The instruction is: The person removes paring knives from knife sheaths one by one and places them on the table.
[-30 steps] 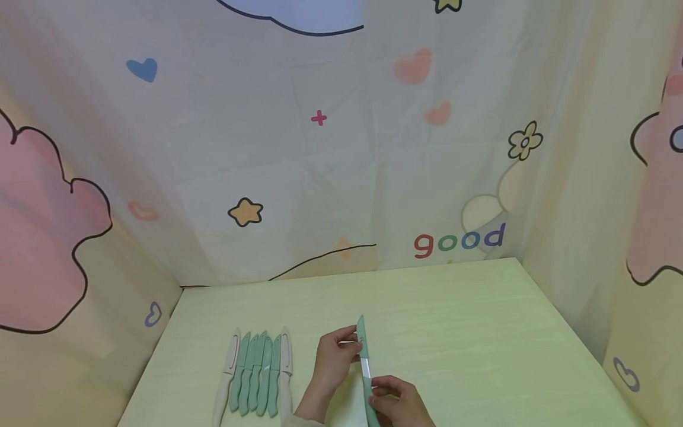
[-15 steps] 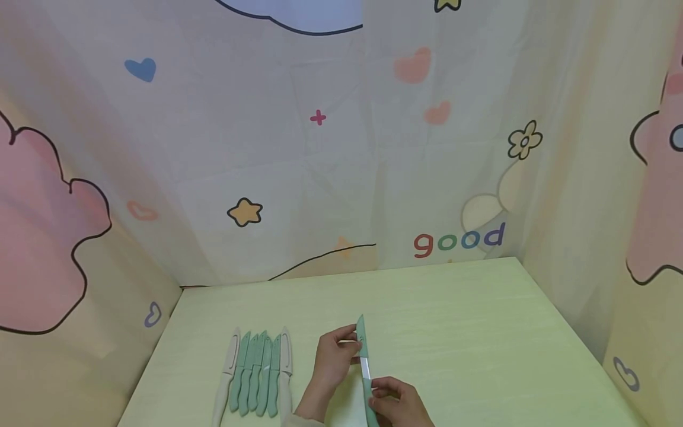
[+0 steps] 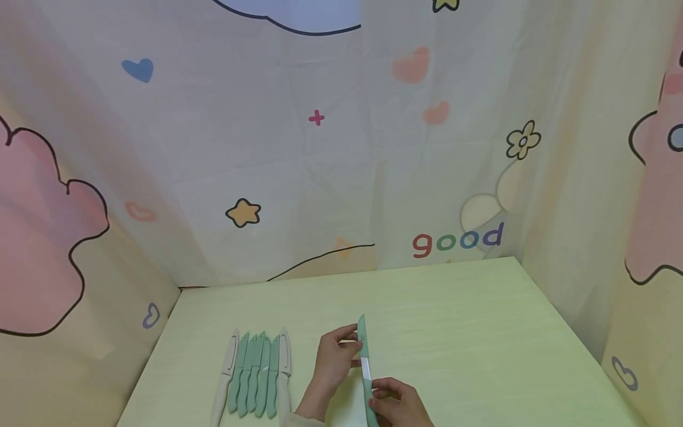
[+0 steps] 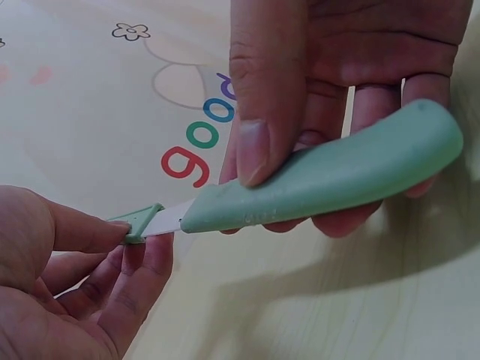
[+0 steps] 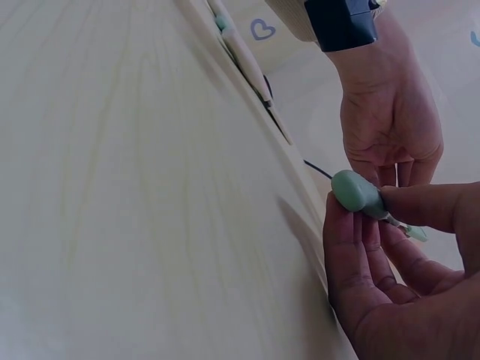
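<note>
So, well to the left of the held knife (image 3: 366, 369) (a green one), a pale knife (image 3: 225, 377) lies on the light table (image 3: 453, 338), its handle running out of view at the bottom. Next, closer to the held knife, several green knives (image 3: 259, 354) lie side by side in a tight row, their tips pointing away from the person. A second pale knife (image 3: 285, 372) ends that row, on the side facing the held knife.

Just left of the held knife comes the left hand (image 3: 333, 357), which pinches the green sheath (image 3: 363, 341) between thumb and fingers; a dark device (image 5: 341, 24) sits on that wrist. The held knife itself is up off the table, between the two hands, with a short stretch of bare blade (image 4: 166, 220) showing between the sheath and the green handle (image 4: 330, 176). At the held knife's right, the right hand (image 3: 400, 406) grips that handle, thumb on one side, fingers on the other. Farther right of the held knife, and beyond it, the word "good" (image 3: 461, 240) shows on the printed curtain (image 3: 400, 178).
</note>
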Demonstrator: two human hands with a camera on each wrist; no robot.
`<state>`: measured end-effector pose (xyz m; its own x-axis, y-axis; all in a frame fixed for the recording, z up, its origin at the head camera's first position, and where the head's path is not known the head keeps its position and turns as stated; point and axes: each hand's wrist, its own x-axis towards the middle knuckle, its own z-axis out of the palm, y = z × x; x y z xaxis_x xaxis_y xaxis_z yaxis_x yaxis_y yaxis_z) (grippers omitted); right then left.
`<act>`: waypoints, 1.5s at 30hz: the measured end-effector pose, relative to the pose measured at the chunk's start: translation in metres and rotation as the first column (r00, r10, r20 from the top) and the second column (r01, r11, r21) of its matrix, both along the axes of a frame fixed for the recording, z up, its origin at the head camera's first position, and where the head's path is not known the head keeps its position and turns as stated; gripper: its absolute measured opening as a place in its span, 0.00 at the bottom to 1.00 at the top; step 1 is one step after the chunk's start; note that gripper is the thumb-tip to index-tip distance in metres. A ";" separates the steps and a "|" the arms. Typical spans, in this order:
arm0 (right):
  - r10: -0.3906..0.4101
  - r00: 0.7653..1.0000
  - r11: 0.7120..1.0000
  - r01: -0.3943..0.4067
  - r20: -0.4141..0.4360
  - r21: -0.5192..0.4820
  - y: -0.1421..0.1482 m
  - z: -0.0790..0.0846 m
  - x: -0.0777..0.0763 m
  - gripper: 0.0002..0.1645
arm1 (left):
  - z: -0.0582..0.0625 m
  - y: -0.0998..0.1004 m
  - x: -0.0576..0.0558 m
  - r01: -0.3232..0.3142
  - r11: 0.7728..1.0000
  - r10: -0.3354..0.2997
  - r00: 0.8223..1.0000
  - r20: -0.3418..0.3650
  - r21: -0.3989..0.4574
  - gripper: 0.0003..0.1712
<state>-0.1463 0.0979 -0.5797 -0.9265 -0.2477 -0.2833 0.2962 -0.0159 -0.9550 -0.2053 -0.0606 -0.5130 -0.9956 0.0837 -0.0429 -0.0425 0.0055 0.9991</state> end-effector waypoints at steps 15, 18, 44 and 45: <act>-0.014 1.000 0.999 0.014 -0.006 0.041 0.001 0.001 0.001 0.24 | 0.000 0.002 -0.001 -0.003 1.000 0.003 1.000 0.003 0.007 0.21; -0.020 1.000 0.999 0.020 -0.013 0.039 0.001 0.001 0.001 0.24 | -0.004 0.001 -0.003 -0.002 1.000 0.002 1.000 0.006 0.004 0.21; -0.015 0.998 1.000 0.016 -0.059 0.021 0.003 -0.007 0.005 0.25 | -0.029 0.001 -0.015 -0.022 1.000 0.022 1.000 0.008 0.002 0.20; -0.016 0.998 1.000 0.017 -0.060 0.020 0.003 -0.006 0.005 0.25 | -0.025 0.002 -0.013 -0.020 1.000 0.020 1.000 0.006 0.001 0.20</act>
